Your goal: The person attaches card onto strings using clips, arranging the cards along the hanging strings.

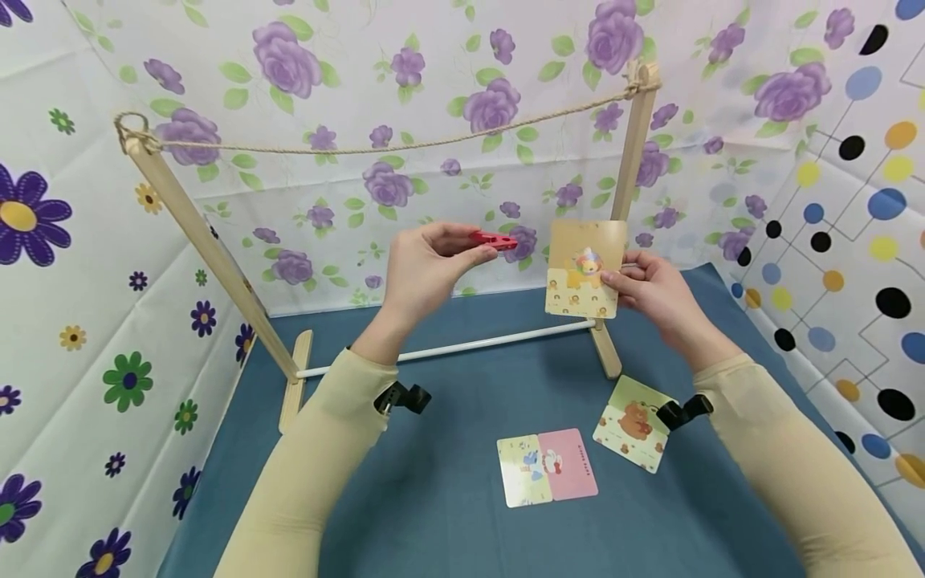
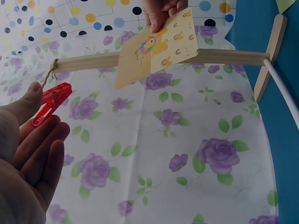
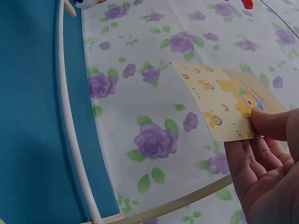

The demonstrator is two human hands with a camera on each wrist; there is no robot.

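Between thumb and fingers my left hand [image 1: 431,269] pinches a red clothespin [image 1: 495,240], its tip pointing right. In the left wrist view the same clothespin [image 2: 52,102] shows close up. My right hand [image 1: 654,291] holds a yellow card [image 1: 586,269] with a cartoon lion by its right edge, thumb on the printed face. The card is upright, in front of the right wooden post [image 1: 636,152]. A twine line [image 1: 383,150] runs above both hands, tied to the tops of two posts, with nothing hanging on it.
On the blue cloth [image 1: 433,498] lie a green bear card [image 1: 634,423], a pink card [image 1: 568,464] and a pale yellow card [image 1: 523,472]. A white rod [image 1: 491,341] joins the feet of the posts. Patterned sheets [image 1: 361,72] surround the space.
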